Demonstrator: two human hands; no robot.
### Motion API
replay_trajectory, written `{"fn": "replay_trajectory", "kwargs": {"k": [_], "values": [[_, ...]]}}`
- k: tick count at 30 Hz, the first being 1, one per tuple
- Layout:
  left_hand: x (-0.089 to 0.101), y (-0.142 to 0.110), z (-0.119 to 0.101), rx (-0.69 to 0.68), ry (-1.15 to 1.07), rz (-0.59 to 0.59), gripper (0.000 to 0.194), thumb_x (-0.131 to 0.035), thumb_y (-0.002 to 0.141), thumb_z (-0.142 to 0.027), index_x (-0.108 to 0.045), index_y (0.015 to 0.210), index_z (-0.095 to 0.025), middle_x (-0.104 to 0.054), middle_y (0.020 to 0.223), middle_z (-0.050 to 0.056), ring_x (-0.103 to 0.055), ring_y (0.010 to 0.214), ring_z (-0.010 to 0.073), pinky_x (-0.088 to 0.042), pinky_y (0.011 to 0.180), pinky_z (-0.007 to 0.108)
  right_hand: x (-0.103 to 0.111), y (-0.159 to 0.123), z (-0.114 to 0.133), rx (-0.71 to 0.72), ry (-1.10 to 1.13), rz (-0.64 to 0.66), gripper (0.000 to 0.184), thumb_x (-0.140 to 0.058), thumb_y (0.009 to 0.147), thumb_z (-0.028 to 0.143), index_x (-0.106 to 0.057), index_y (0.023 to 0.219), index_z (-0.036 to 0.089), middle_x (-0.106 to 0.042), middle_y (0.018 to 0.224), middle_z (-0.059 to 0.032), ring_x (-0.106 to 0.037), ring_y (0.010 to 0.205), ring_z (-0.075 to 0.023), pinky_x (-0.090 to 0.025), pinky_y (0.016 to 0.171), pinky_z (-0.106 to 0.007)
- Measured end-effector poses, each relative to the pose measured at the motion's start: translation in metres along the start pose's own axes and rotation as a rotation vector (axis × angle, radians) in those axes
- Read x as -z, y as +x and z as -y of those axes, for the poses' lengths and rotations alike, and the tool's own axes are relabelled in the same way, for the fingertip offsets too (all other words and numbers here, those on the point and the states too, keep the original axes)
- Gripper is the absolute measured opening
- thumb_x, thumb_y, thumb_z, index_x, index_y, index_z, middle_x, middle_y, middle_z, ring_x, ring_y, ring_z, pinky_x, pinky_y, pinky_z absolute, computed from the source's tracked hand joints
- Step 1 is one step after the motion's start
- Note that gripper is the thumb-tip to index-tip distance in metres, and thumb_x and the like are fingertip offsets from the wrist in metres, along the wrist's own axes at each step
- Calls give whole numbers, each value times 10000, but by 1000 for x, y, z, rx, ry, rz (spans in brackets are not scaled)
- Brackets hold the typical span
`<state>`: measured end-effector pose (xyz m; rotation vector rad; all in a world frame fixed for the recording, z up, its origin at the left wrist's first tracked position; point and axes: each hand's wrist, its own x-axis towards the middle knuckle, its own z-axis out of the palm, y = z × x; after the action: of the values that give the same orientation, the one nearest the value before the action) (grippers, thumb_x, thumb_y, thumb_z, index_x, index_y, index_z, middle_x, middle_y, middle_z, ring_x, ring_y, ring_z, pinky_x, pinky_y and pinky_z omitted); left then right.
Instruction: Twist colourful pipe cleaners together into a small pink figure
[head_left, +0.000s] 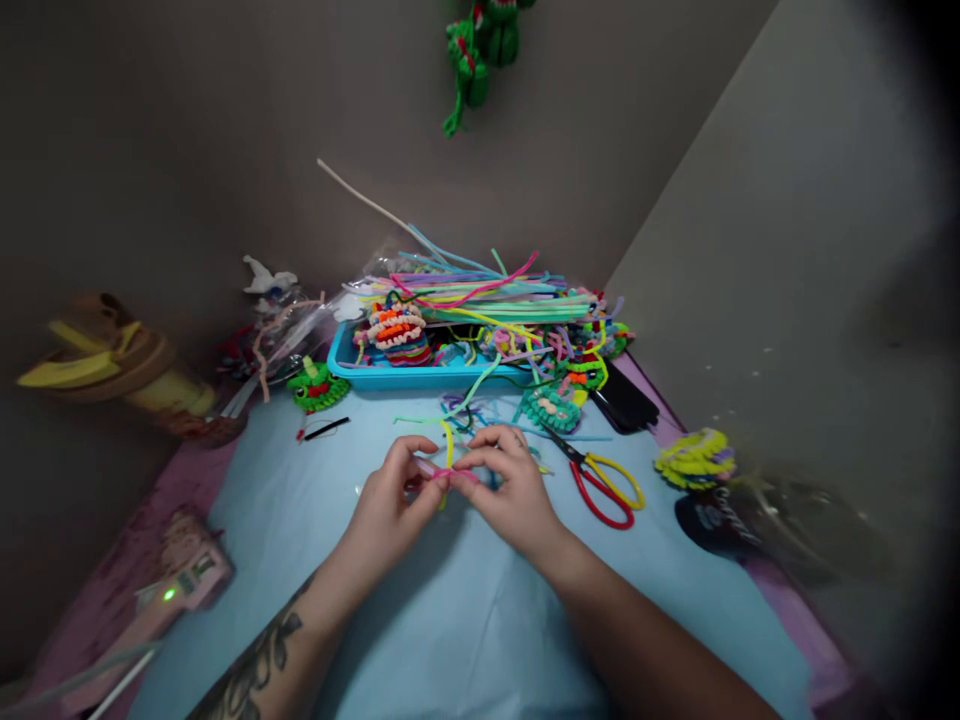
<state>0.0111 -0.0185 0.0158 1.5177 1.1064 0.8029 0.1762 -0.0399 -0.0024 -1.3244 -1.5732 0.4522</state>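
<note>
Above the light blue table cover, my left hand point(396, 500) and my right hand point(517, 490) meet fingertip to fingertip. Between them is a short pink pipe cleaner point(454, 474), pinched by both hands. A yellow pipe cleaner point(449, 440) crosses it upright, its lower end showing under the fingers. A pale lilac piece shows at my left fingers, mostly hidden. To the right of my right hand lie scissors point(600, 485) with one red and one yellow handle. Loose pipe cleaners point(469, 405) lie just behind my fingers.
A blue tray point(427, 378) at the back holds heaped pipe cleaners and fuzzy figures. A green figure point(319, 385), a teal one point(553, 408) and a yellow one point(694, 458) sit around it. A black phone point(624, 398) lies right; a pink power strip point(187, 580) lies left.
</note>
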Motion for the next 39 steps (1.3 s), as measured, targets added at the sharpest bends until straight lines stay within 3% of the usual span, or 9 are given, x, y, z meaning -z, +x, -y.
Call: {"fn": "replay_trajectory", "kwargs": {"k": [15,18,21,24,26,29,32,36,39], "values": [[2,-3,4,-151,227,90,258,-541,863,-269,-486,1110,-221,-656,794,11,-636,740,170,-449,694,266,2,7,-7,-223,233,317,248,-538,827,215,-541,581,187,-501,863,-28,-515,878,-175,-416,785,-312],[3,-1,4,-165,238,18,365,-558,859,-281,-459,1204,-218,-679,900,44,-647,859,187,-460,752,281,-2,6,-13,-247,288,253,257,-515,849,268,-542,605,192,-500,855,-32,-519,859,-176,-422,785,-313],[7,0,2,-198,280,-189,379,-576,846,-299,-479,1201,-208,-673,1061,87,-620,1006,211,-460,793,291,-7,5,-22,-302,330,79,261,-513,854,336,-547,634,199,-503,833,-35,-515,829,-179,-419,767,-312],[10,1,0,-161,322,-330,284,-556,853,-332,-540,1098,-189,-697,881,63,-641,837,197,-465,664,264,-9,6,-26,-348,355,-49,286,-510,856,375,-526,629,202,-508,847,-41,-509,837,-183,-412,748,-304],[8,1,-1,-97,294,-281,275,-556,850,-357,-564,1067,-189,-697,773,36,-634,711,178,-445,575,244,-8,6,-23,-343,355,-82,306,-511,860,386,-523,617,200,-514,864,-46,-510,883,-189,-409,783,-307],[0,0,0,-31,169,-184,363,-614,803,-359,-560,1122,-193,-723,851,45,-660,796,183,-458,610,237,-9,3,-15,-308,353,-73,280,-539,855,377,-575,644,196,-528,892,-49,-512,958,-196,-405,843,-313],[-8,0,2,22,11,-168,424,-670,749,-330,-547,1125,-176,-717,845,43,-663,836,179,-472,705,250,-13,-1,-9,-283,380,-36,207,-595,825,354,-624,691,199,-531,917,-45,-528,943,-189,-418,835,-312],[-12,1,3,108,-186,-155,392,-712,709,-310,-538,1029,-163,-675,670,-14,-633,676,134,-458,661,228,-15,-2,-10,-251,404,14,238,-613,824,353,-596,644,198,-528,835,-25,-538,856,-176,-430,796,-314],[-10,4,3,162,-327,-162,408,-748,677,-312,-537,992,-161,-658,623,-39,-599,607,103,-441,623,206,-8,-1,-9,-180,316,-67,222,-599,847,373,-595,705,203,-534,801,-23,-536,825,-182,-439,760,-323]]}}
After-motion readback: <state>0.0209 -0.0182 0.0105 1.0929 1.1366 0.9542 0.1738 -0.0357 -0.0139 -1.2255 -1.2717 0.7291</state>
